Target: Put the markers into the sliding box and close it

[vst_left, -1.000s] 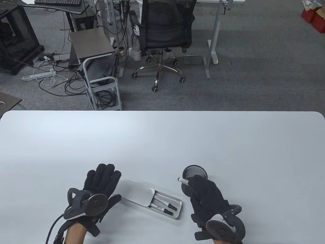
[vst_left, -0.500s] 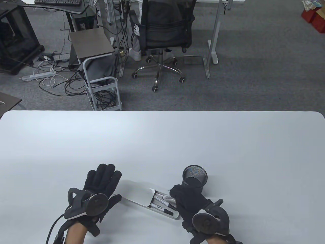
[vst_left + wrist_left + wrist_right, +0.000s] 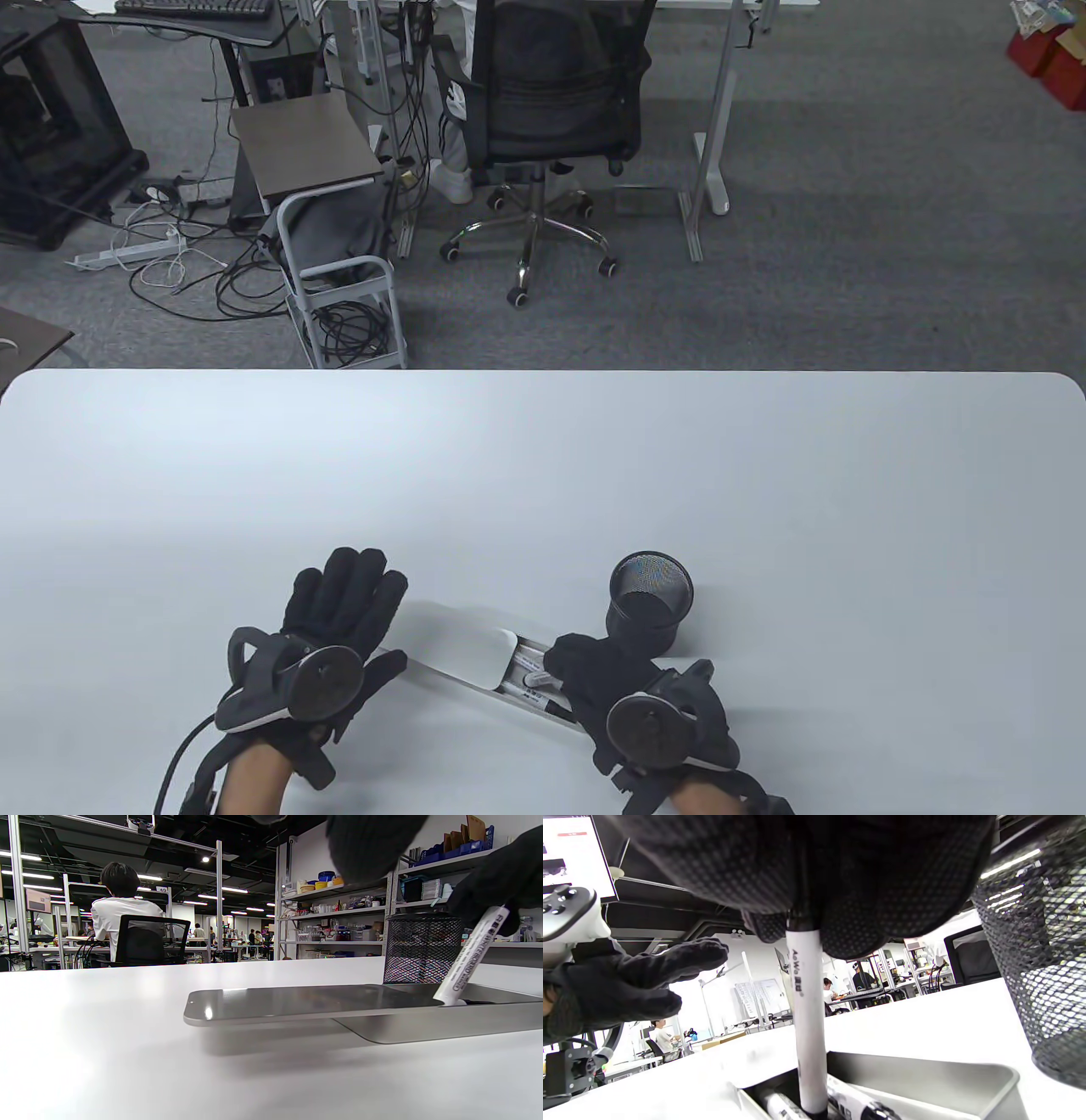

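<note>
A silver sliding box [image 3: 507, 679] lies near the table's front edge, its lid [image 3: 458, 645] slid left so the tray [image 3: 445, 1022] is uncovered. Two markers [image 3: 543, 700] lie in the tray. My right hand [image 3: 567, 660] pinches a third white marker [image 3: 808, 1018] by its upper end. It stands tilted with its lower tip down in the tray, as the left wrist view shows [image 3: 471, 955]. My left hand [image 3: 356, 594] lies flat with straight fingers on the table by the lid's left end and holds nothing; I cannot tell whether it touches the lid.
A black mesh pen cup [image 3: 651, 598] stands just behind the tray's right end, close to my right hand. The white table [image 3: 543, 475] stretches away behind it. Beyond the far edge are an office chair [image 3: 551, 102] and a small cart [image 3: 344, 280].
My right hand has carried the marker from beside the pen cup leftward and down, until its tip went into the open tray. The left hand and the lid have not moved.
</note>
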Action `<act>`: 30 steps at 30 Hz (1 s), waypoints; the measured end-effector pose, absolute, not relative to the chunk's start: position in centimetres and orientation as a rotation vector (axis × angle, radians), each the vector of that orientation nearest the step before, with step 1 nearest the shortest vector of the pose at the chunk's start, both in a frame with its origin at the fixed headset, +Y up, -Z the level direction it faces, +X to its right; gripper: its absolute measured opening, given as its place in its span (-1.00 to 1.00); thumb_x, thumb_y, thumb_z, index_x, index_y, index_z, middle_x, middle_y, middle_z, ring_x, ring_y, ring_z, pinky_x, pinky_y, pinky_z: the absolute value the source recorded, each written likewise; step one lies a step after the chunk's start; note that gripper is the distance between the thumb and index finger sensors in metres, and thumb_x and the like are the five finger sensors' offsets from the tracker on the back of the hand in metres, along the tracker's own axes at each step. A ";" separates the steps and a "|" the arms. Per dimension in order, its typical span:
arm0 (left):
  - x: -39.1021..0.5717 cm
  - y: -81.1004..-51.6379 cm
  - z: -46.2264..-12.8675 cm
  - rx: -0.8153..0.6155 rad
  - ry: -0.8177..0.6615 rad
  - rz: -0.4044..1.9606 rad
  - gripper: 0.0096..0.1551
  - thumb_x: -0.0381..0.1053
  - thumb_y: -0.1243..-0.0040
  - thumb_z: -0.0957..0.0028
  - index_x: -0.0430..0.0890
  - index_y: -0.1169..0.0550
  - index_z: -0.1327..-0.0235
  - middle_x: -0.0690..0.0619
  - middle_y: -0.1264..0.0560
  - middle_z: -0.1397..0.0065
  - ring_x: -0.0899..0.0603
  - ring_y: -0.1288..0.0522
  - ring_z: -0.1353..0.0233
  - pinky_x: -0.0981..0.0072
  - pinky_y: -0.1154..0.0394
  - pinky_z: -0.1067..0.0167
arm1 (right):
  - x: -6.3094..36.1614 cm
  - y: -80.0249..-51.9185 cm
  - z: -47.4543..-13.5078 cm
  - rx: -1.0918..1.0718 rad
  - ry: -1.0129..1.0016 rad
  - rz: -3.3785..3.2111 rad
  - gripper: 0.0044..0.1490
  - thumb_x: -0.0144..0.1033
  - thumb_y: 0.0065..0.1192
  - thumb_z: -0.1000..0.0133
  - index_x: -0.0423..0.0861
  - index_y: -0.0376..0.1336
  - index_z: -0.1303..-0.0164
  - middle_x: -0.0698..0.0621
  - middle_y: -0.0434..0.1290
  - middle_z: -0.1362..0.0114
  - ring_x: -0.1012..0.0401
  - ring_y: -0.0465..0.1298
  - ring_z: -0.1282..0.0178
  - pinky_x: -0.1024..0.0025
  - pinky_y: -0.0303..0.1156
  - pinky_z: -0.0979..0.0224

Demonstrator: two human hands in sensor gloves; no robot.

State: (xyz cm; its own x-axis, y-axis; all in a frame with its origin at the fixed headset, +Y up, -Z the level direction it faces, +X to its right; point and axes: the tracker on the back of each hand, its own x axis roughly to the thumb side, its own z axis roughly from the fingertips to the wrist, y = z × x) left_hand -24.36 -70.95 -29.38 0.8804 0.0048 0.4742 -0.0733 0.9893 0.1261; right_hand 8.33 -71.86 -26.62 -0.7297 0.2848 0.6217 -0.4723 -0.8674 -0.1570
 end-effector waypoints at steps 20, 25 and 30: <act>-24.3 -71.0 -29.4 0.144 -0.494 0.043 0.03 0.32 -0.16 -0.07 0.03 0.05 -0.64 0.01 0.25 -0.72 -0.25 0.37 -0.65 -0.31 0.26 -0.46 | 6.6 -73.5 -27.1 0.942 -0.228 2.794 -0.53 -0.34 0.39 -0.04 0.05 0.45 -0.18 -0.07 0.57 -0.43 0.01 0.65 -0.14 0.06 0.59 -0.17; -24.3 -71.0 -29.4 0.144 -0.494 0.043 0.03 0.32 -0.16 -0.07 0.03 0.05 -0.64 0.01 0.26 -0.72 -0.25 0.37 -0.65 -0.31 0.26 -0.46 | 6.2 -74.0 -27.2 0.963 -0.181 2.825 -0.52 -0.34 0.41 -0.03 0.05 0.45 -0.19 -0.07 0.57 -0.43 -0.01 0.66 -0.13 0.05 0.58 -0.17; -24.3 -71.0 -29.4 0.144 -0.494 0.043 0.03 0.32 -0.16 -0.07 0.03 0.05 -0.64 0.01 0.25 -0.72 -0.25 0.37 -0.65 -0.31 0.25 -0.46 | 5.8 -74.4 -27.2 0.990 -0.154 2.859 -0.51 -0.34 0.42 -0.03 0.05 0.44 -0.21 -0.05 0.58 -0.43 0.01 0.68 -0.13 0.04 0.57 -0.19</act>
